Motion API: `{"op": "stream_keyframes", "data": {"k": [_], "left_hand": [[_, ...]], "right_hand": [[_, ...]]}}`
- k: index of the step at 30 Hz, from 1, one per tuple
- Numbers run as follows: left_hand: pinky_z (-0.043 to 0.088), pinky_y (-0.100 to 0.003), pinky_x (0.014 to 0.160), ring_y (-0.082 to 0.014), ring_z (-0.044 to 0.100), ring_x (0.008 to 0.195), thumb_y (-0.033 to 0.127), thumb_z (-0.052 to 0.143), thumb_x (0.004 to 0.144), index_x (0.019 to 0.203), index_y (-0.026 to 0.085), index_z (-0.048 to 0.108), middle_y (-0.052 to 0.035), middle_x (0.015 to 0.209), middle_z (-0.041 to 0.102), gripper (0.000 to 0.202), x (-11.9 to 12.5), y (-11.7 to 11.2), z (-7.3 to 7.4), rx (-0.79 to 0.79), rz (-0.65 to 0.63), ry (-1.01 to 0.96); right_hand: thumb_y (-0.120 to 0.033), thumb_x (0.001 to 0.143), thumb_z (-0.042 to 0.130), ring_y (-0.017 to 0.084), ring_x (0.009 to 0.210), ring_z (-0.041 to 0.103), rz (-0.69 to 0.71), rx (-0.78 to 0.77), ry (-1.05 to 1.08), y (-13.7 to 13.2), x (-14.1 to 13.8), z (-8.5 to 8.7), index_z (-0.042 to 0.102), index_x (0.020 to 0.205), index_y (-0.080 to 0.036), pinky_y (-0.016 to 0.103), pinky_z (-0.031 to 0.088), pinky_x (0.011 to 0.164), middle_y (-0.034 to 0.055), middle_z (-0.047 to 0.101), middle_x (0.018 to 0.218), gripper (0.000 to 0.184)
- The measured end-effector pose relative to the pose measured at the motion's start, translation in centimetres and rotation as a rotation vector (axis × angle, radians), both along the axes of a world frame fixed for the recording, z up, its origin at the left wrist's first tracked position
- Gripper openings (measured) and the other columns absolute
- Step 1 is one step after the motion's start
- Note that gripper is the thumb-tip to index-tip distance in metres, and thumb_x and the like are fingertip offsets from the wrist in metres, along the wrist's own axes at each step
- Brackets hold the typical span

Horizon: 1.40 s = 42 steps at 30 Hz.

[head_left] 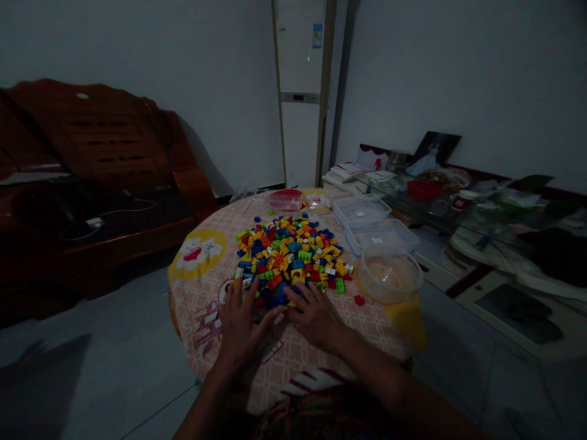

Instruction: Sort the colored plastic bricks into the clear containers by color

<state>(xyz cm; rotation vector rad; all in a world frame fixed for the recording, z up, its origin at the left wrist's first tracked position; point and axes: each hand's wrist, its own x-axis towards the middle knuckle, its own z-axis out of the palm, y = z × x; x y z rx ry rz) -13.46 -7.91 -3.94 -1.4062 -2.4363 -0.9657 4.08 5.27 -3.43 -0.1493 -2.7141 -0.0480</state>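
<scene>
A heap of coloured toy bricks lies on a round table with a patterned cloth. My left hand rests flat on the cloth at the heap's near edge, fingers spread and touching the nearest bricks. My right hand lies beside it, fingers stretched out over blue bricks at the heap's front. The two hands almost meet at the fingertips. Neither hand holds anything.
A round clear bowl stands right of the heap, with two clear rectangular tubs behind it and a red-rimmed lid at the far edge. A wooden sofa is at left, a cluttered glass table at right.
</scene>
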Motion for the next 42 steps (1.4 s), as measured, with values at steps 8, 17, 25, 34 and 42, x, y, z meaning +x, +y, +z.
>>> {"op": "stream_keyframes", "data": {"k": [8,17,25,34,42], "left_hand": [[0.022,-0.070,0.107,-0.0454,0.016,0.147,0.059,0.062,0.081,0.152,0.029,0.037,-0.0186,0.162,0.018,0.082,3.1,-0.4,-1.6,-0.248,0.037,0.150],[0.029,-0.059,0.110,-0.0425,0.020,0.146,0.045,0.053,0.090,0.153,0.023,0.035,-0.0205,0.160,0.023,0.069,0.4,3.1,-1.1,-0.121,0.026,0.132],[0.028,-0.064,0.108,-0.0428,0.024,0.145,0.044,0.053,0.091,0.155,0.027,0.030,-0.0211,0.159,0.025,0.070,-0.7,5.1,0.4,-0.164,0.055,0.043],[0.032,-0.065,0.105,-0.0425,0.030,0.142,0.039,0.052,0.092,0.154,0.022,0.031,-0.0247,0.156,0.028,0.068,-3.1,7.5,1.5,-0.128,0.033,-0.028],[0.033,-0.057,0.111,-0.0394,0.036,0.139,0.039,0.061,0.083,0.151,0.020,0.039,-0.0198,0.151,0.036,0.074,-5.3,8.1,0.6,0.040,-0.039,-0.033]], "right_hand": [[-0.030,0.097,0.055,0.030,0.142,0.035,-0.065,0.042,0.013,2.5,-1.7,0.7,0.048,0.142,-0.027,0.057,0.030,0.116,0.0090,0.037,0.157,0.046],[-0.031,0.094,0.058,0.027,0.144,0.031,-0.035,-0.034,0.027,0.8,0.2,1.3,0.049,0.141,-0.020,0.053,0.027,0.118,0.0119,0.039,0.155,0.049],[-0.022,0.096,0.050,0.028,0.143,0.035,-0.065,-0.020,0.043,0.5,2.1,0.1,0.054,0.137,-0.021,0.052,0.029,0.117,0.0092,0.044,0.153,0.040],[-0.010,0.091,0.048,0.029,0.143,0.033,-0.121,-0.038,0.046,1.2,2.6,-0.8,0.055,0.137,-0.022,0.052,0.031,0.115,0.0063,0.040,0.156,0.048],[-0.011,0.091,0.050,0.028,0.144,0.032,-0.119,-0.088,0.128,1.1,2.4,-1.2,0.059,0.133,-0.021,0.053,0.033,0.115,0.0082,0.045,0.153,0.045]]}}
